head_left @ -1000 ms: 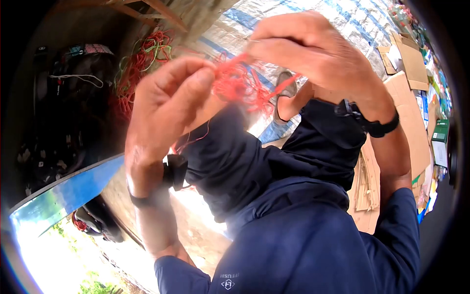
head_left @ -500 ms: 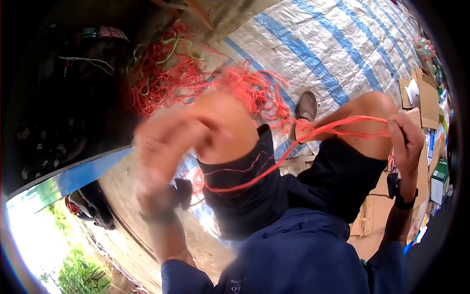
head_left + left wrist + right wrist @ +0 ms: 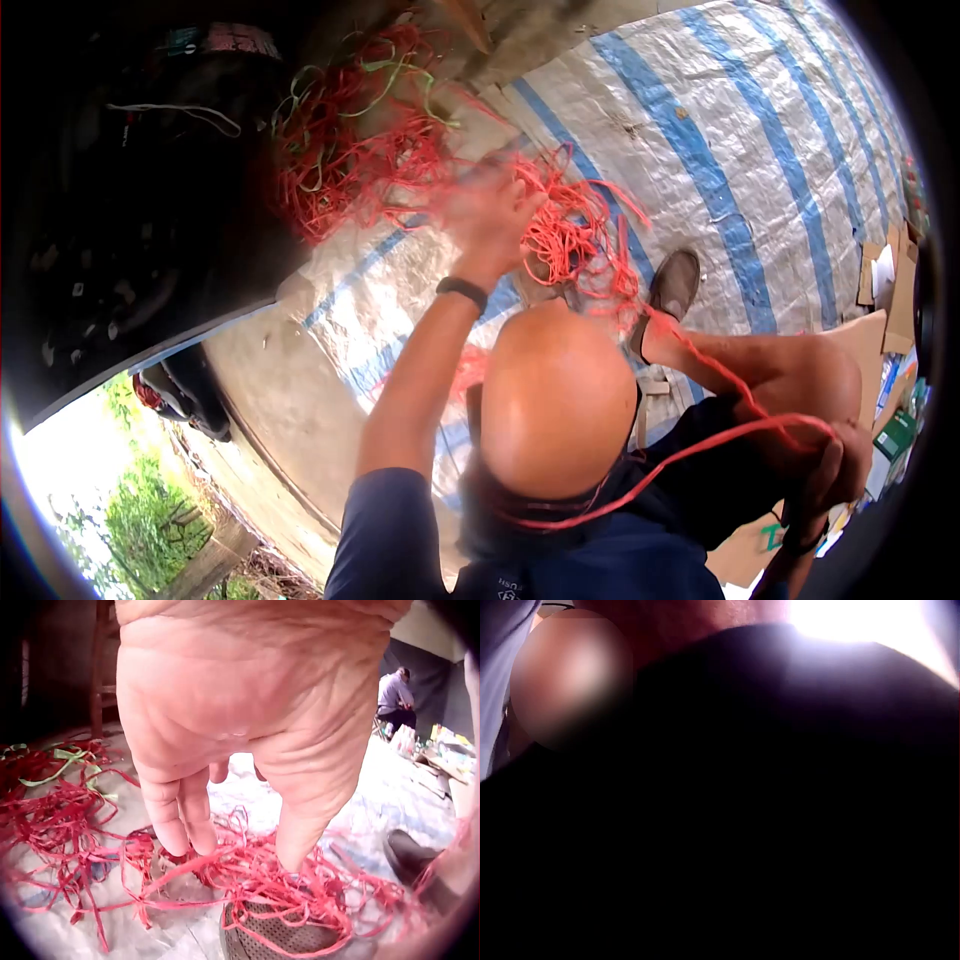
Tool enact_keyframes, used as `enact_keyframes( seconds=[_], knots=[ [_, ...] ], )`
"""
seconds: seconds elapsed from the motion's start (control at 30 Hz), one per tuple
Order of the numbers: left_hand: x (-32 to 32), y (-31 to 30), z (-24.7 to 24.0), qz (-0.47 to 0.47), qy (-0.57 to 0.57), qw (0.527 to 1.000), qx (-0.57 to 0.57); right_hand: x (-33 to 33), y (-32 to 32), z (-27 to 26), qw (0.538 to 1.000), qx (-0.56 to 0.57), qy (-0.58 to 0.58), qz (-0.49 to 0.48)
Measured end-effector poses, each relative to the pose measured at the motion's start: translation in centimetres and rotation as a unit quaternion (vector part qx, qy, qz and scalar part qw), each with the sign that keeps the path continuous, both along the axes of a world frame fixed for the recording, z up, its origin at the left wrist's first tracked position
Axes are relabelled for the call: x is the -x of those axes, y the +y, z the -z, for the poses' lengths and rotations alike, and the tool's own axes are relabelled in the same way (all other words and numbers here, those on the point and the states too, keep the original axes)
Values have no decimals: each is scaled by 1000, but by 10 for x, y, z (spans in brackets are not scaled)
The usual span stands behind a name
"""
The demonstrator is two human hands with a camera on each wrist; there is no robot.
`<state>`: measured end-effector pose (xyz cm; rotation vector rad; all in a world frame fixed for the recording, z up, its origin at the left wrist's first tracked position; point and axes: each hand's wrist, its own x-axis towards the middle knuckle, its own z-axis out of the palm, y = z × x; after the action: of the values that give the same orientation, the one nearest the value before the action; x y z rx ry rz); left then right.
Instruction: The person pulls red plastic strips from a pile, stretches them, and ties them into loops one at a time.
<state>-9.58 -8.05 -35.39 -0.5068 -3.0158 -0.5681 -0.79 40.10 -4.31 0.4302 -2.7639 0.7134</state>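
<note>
My left hand, blurred in the head view, reaches down over a loose tangle of red twine near the shoe. In the left wrist view the same hand has its fingers and thumb pointing down, apart and relaxed, just over the red twine that lies across a shoe. Beside my knee at the right, my right hand grips a red strand running from the tangle, with another length looping back across my lap. The right wrist view is mostly dark.
A bigger heap of red and green twine lies beyond the left hand. Beneath is a white and blue striped tarp. Cardboard stands at the right. A seated person is in the background of the left wrist view.
My left hand has moved from near the knees out to the twine on the floor. My right hand has drawn away to the right and lower, still holding the strand.
</note>
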Motion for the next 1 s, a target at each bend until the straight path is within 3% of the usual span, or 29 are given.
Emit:
enact_keyframes(
  seconds=[0.13, 0.2, 0.27, 0.33, 0.37, 0.43, 0.57, 0.63, 0.7, 0.8, 0.87, 0.93, 1.0],
  knots=[
    [13, 14, 7, -29, -39, 999, 4, 5, -2, -2, 998, -29, 6, -55],
    [21, 14, 40, -14, 16, 999, 34, -3, 12, -3, 998, -37, -10, -45],
    [23, 20, 48, -1, 69, 995, 66, -13, 26, -4, 996, -80, -5, 35],
    [23, 32, 18, -95, -132, 986, 25, -13, 25, -2, 994, -104, 3, 45],
    [20, 28, 30, -96, -136, 986, 25, -14, 25, -3, 992, -114, -2, 53],
    [13, 17, 68, -8, -212, 977, -29, -15, 30, -5, 992, -112, -9, 62],
    [12, -7, 118, -34, -225, 973, -27, -9, 24, -7, 992, -111, -15, 62],
    [20, -24, 149, -139, -288, 914, -249, -9, 20, -7, 992, -109, -18, 62],
    [46, -40, 117, -153, -243, 933, -218, -9, 19, -8, 992, -106, -17, 61],
    [91, -67, 23, -198, -120, 966, -116, -8, 12, -6, 992, -108, -11, 64],
    [124, -87, -24, -347, -118, 887, -282, -9, 12, -6, 992, -111, -13, 64],
    [154, -131, -28, -399, 2, 917, -4, -9, 12, -6, 991, -123, -8, 60],
    [165, -153, -47, -396, 80, 905, -137, -9, 7, -7, 991, -113, -10, 70]
  ],
)
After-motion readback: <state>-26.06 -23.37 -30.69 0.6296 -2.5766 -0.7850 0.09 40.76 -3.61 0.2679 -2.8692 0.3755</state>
